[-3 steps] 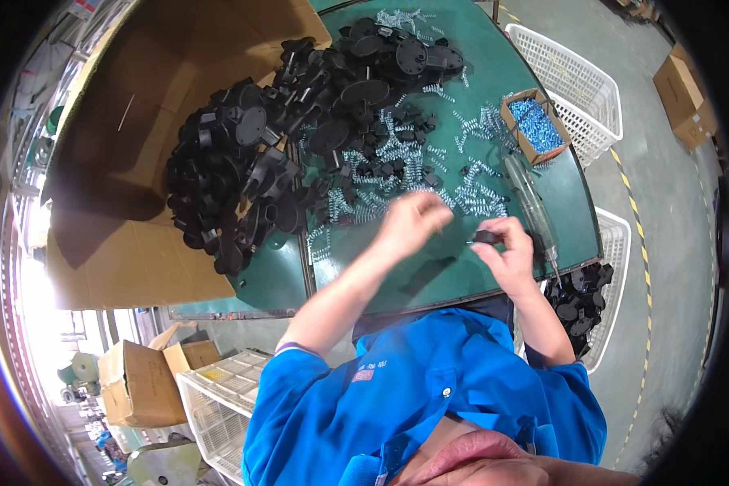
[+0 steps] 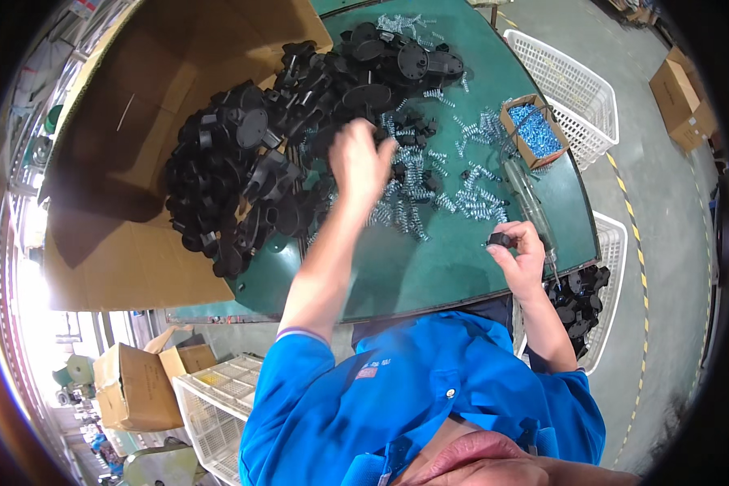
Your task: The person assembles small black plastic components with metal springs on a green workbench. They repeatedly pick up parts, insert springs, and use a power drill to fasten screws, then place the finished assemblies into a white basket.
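Right hand is fingertip-pinching a black part by the table's near-right corner; blur is hiding left hand's grip.

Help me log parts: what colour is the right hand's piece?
The piece is black, seen best in the head view.

From where I stand, this looks like a factory workshop. A big green table has heaps of black plastic parts and lots of little springs on it. There's a small box full of blue bits too. I see a big cardboard box, white baskets, and yellow-and-black striped lines on the grey floor. The person here wears a blue work shirt.
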A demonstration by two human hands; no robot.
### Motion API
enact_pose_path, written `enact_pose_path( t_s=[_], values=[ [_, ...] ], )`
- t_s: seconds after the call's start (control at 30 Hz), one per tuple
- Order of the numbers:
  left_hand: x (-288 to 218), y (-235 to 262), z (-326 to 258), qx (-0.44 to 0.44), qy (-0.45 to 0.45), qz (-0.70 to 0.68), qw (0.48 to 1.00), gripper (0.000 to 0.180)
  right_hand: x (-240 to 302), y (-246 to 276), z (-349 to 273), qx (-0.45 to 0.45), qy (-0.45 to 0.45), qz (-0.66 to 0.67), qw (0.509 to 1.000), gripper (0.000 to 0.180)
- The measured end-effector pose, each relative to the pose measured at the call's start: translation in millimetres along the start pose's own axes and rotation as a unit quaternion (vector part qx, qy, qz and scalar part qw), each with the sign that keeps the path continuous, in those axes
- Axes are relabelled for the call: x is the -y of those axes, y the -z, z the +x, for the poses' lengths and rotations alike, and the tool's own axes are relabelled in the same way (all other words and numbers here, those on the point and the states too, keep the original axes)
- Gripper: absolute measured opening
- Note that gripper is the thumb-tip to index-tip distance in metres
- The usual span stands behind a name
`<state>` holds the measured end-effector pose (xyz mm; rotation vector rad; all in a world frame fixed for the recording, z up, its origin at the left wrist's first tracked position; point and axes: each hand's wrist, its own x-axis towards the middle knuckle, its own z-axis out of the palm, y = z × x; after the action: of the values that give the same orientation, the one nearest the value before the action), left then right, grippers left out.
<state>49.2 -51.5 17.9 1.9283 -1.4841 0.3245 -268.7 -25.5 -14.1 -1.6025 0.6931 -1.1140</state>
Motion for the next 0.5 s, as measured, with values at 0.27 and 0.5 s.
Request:
enact_pose_path(
  t_s=[0.27,0.5],
  values=[
    [40,-35,65,0.149,0.101,0.134,0.975,0.050,14,-13,-10,0.015,0.026,-0.063,0.998,0.030],
    [-4,-17,7,0.272,0.056,0.079,0.958,0.072,14,-15,-19,0.013,-0.022,-0.056,0.998,0.029]
  ],
)
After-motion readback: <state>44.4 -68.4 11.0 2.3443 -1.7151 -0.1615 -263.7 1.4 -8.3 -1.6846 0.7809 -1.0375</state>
